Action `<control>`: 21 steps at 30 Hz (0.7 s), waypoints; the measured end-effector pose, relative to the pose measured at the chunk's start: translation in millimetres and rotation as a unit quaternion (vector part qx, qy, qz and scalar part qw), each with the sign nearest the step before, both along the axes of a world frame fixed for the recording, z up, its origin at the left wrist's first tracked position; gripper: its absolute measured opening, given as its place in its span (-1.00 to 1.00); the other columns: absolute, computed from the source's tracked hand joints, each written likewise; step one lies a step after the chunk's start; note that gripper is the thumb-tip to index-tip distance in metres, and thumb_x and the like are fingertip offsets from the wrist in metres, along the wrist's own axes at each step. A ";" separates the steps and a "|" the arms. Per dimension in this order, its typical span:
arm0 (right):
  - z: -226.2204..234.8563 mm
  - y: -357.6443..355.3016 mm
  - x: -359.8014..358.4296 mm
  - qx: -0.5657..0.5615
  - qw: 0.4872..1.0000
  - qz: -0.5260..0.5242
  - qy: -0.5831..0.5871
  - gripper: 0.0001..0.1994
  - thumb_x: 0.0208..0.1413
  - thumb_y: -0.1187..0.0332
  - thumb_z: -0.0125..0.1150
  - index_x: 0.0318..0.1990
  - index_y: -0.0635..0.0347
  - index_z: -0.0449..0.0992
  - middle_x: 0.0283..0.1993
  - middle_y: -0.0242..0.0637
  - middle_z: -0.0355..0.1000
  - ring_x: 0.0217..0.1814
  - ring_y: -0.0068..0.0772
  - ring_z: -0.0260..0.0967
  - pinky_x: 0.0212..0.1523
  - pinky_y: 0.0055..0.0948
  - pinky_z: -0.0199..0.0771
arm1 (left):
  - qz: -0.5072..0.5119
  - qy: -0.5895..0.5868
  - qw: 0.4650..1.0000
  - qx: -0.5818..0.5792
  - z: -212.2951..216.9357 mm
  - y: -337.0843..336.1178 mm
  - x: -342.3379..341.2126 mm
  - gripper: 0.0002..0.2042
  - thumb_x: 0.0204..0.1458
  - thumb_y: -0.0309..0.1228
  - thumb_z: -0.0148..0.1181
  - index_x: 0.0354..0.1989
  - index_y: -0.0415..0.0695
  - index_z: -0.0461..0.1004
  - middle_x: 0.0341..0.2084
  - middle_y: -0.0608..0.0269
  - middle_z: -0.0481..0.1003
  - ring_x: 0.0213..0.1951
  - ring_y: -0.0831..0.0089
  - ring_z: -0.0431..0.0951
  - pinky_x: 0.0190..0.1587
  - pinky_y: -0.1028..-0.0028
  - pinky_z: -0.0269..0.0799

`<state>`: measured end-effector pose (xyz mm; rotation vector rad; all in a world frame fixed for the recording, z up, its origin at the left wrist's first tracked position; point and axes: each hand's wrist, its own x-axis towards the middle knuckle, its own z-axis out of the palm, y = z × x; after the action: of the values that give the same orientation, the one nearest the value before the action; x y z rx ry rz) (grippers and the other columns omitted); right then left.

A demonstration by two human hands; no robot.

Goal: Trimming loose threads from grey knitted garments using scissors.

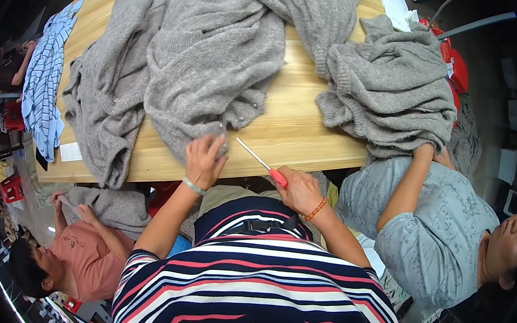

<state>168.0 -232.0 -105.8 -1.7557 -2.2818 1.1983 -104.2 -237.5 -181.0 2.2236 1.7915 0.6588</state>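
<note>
A slim tool with a red handle and a thin metal shaft, like a screwdriver [277,176], is gripped in my right hand [302,194]. Its shaft points up and left over the bare wood near the table's front edge. My left hand [202,163] rests at the near edge of a fuzzy grey knitted garment [215,64], thumb apart from the bent fingers. Just beyond those fingertips, a small shiny bit [221,128] shows on the knit, too blurred to name. Small buttons appear along the garment's right edge.
More grey knits lie on the wooden table [300,119]: one left [114,79], one at the back [316,17]. A co-worker at right [419,202] has hands under a grey knit pile [396,87]. Another person [91,251] handles grey knit at lower left. A blue checked cloth [47,79] hangs at the left edge.
</note>
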 end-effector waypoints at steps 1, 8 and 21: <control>-1.0 -1.7 -1.2 -0.001 1.000 0.004 0.002 -0.79 0.12 0.25 0.25 -0.20 0.16 0.49 -0.33 0.01 0.54 -0.25 0.13 0.52 -0.22 0.02 0.50 | 0.014 0.063 0.998 -0.001 8.0 6.2 -0.2 -0.38 -0.18 -0.39 0.38 0.17 -0.03 0.38 -0.01 0.14 0.38 0.01 0.11 0.38 0.09 0.12 0.19; -2.8 6.4 2.8 0.011 1.000 0.001 -0.005 -0.81 0.14 0.27 0.23 -0.21 0.16 0.48 -0.32 0.00 0.52 -0.21 0.15 0.49 -0.20 0.02 0.47 | -0.110 0.001 0.986 -0.126 -28.3 -26.9 -57.7 -0.68 -0.22 -0.36 0.26 -0.18 0.00 0.54 -0.34 0.19 0.42 -0.10 0.16 0.40 0.05 0.12 0.21; -15.5 -2.8 -17.2 -0.005 0.994 0.108 0.001 -0.82 0.15 0.25 0.21 -0.20 0.13 0.48 -0.37 0.00 0.52 -0.29 0.11 0.50 -0.28 -0.02 0.47 | 0.157 -0.059 0.984 -0.069 -59.9 -64.8 -79.1 -0.49 -0.06 -0.42 0.34 0.15 0.03 0.44 0.06 0.00 0.38 0.07 0.02 0.38 0.14 0.08 0.23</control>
<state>150.8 -234.8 -121.3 -1.5423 -2.5210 1.2436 -183.3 -302.3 -240.9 1.7935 2.0763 0.6838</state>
